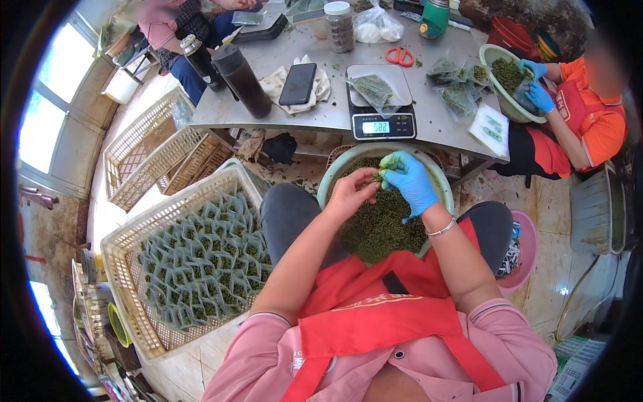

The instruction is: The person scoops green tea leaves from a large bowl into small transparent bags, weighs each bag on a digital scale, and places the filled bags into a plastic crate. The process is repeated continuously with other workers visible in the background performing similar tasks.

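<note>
My bare left hand and my blue-gloved right hand meet above a pale green basin between my knees. Their fingertips pinch together on a small sprig of green berries, partly hidden by the fingers. Loose green berries, looking like green peppercorns, fill much of the basin. Just beyond it, on the metal table's edge, a digital scale with a lit display carries a clear bag of green berries.
A beige crate at left holds rows of filled clear bags. The table carries a dark bottle, a phone, red scissors and more filled bags. A blue-gloved co-worker handles berries in another basin. A pink basin stands by my right knee.
</note>
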A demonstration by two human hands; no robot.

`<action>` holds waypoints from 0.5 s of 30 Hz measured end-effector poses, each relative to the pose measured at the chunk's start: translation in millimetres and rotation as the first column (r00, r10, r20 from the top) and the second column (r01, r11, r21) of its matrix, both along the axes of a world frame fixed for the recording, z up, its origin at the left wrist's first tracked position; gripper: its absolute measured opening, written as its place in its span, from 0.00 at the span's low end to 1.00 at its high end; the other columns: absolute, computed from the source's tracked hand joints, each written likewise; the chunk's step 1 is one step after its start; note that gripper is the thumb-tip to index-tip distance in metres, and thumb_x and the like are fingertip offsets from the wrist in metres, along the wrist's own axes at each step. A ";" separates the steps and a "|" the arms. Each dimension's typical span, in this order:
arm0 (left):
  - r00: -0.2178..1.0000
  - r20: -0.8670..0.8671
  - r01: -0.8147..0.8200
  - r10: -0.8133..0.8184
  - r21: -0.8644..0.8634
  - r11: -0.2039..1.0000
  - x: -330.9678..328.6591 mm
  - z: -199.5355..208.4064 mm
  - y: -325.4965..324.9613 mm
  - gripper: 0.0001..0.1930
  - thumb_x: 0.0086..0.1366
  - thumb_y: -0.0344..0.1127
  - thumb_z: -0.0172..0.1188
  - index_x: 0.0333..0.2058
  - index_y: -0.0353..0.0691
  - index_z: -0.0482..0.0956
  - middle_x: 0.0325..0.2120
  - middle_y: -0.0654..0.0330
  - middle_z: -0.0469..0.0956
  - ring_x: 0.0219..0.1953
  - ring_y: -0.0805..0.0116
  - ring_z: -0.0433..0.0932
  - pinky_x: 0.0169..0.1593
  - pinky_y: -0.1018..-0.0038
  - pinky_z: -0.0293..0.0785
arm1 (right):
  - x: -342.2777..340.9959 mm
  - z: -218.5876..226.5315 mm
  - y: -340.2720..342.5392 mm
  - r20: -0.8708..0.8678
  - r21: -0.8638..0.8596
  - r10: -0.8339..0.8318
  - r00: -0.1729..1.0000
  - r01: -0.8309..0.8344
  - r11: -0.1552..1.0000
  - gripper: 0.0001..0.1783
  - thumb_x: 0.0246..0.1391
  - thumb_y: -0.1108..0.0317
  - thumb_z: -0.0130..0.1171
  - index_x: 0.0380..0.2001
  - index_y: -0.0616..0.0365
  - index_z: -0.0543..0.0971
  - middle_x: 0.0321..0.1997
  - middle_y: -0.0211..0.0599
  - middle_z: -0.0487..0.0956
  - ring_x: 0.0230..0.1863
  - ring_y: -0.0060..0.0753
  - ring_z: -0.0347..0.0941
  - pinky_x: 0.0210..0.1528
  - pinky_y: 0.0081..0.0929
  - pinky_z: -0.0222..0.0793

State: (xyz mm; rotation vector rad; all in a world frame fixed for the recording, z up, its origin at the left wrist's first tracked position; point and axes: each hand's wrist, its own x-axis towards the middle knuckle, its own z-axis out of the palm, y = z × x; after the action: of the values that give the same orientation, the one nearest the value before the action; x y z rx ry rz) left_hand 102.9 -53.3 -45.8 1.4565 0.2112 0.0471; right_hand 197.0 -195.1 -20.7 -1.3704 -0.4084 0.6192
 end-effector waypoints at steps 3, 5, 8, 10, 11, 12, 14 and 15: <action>0.999 -0.013 0.029 -0.029 -0.032 0.999 -3.8 -1.7 4.5 0.14 0.60 0.27 0.56 0.45 0.31 0.71 0.31 0.59 0.76 0.29 0.75 0.75 0.28 0.78 0.76 | -0.2 0.0 -9.6 -0.306 0.067 -0.018 0.952 0.040 0.997 0.08 0.49 0.76 0.56 0.35 0.58 0.75 0.32 0.33 0.78 0.28 0.24 0.75 0.31 0.22 0.74; 0.996 -0.050 0.069 -0.068 0.030 0.997 -5.8 0.1 6.9 0.13 0.59 0.28 0.57 0.43 0.31 0.72 0.27 0.61 0.77 0.27 0.75 0.75 0.27 0.78 0.74 | -5.4 -5.8 -11.4 -0.501 0.151 0.014 0.865 0.071 0.986 0.08 0.51 0.75 0.54 0.37 0.58 0.75 0.32 0.34 0.78 0.28 0.26 0.76 0.31 0.23 0.75; 0.982 -0.110 0.187 -0.154 0.463 0.866 -10.6 10.0 12.5 0.13 0.54 0.30 0.59 0.39 0.35 0.75 0.19 0.63 0.76 0.23 0.75 0.75 0.25 0.76 0.72 | -7.5 -11.5 -19.2 -0.623 0.198 0.007 0.782 0.149 0.969 0.08 0.50 0.74 0.56 0.35 0.55 0.76 0.32 0.33 0.78 0.31 0.27 0.76 0.34 0.24 0.75; 0.976 -0.037 0.130 -0.215 0.890 0.437 -17.5 5.6 13.8 0.12 0.51 0.32 0.60 0.36 0.38 0.77 0.15 0.63 0.75 0.20 0.74 0.75 0.25 0.74 0.70 | -2.6 -6.7 -24.9 -0.601 0.251 -0.034 0.799 0.229 0.941 0.07 0.50 0.74 0.56 0.35 0.54 0.76 0.32 0.33 0.78 0.32 0.27 0.76 0.34 0.25 0.75; 0.984 -0.034 0.118 -0.177 0.864 0.490 -19.7 4.2 11.3 0.12 0.48 0.34 0.59 0.34 0.40 0.78 0.16 0.62 0.76 0.19 0.72 0.76 0.26 0.73 0.71 | 0.6 -1.7 -29.3 -0.564 0.213 -0.093 0.820 0.254 0.943 0.07 0.50 0.75 0.56 0.35 0.55 0.75 0.32 0.34 0.79 0.32 0.28 0.76 0.35 0.26 0.76; 0.992 -0.019 0.089 -0.125 0.809 0.581 -18.8 5.8 11.4 0.12 0.49 0.34 0.59 0.34 0.40 0.78 0.17 0.62 0.76 0.19 0.72 0.77 0.26 0.74 0.71 | 3.3 -1.7 -32.1 -0.533 0.187 -0.093 0.841 0.224 0.956 0.07 0.50 0.75 0.56 0.35 0.55 0.75 0.32 0.34 0.79 0.32 0.28 0.76 0.35 0.26 0.76; 1.000 -0.008 0.017 -0.016 0.673 0.740 -17.4 8.0 13.5 0.11 0.50 0.33 0.58 0.34 0.39 0.78 0.18 0.62 0.77 0.20 0.73 0.77 0.26 0.75 0.72 | 7.8 -2.3 -38.3 -0.470 0.129 -0.087 0.878 0.166 0.978 0.07 0.50 0.75 0.56 0.34 0.55 0.75 0.33 0.35 0.79 0.32 0.29 0.76 0.35 0.26 0.76; 0.997 -0.075 0.045 0.009 0.688 0.724 -15.6 7.9 17.4 0.13 0.51 0.34 0.58 0.36 0.37 0.76 0.19 0.61 0.78 0.20 0.74 0.77 0.28 0.76 0.72 | 5.7 2.7 -36.9 -0.448 0.125 -0.074 0.891 0.144 0.982 0.07 0.51 0.76 0.55 0.35 0.56 0.75 0.33 0.37 0.78 0.31 0.27 0.76 0.32 0.24 0.76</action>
State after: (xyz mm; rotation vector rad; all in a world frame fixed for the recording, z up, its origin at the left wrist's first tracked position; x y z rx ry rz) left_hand 87.3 -35.9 -37.8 2.2209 0.2538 0.0603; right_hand 202.7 -232.0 -17.9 -1.0546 -0.0094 0.7655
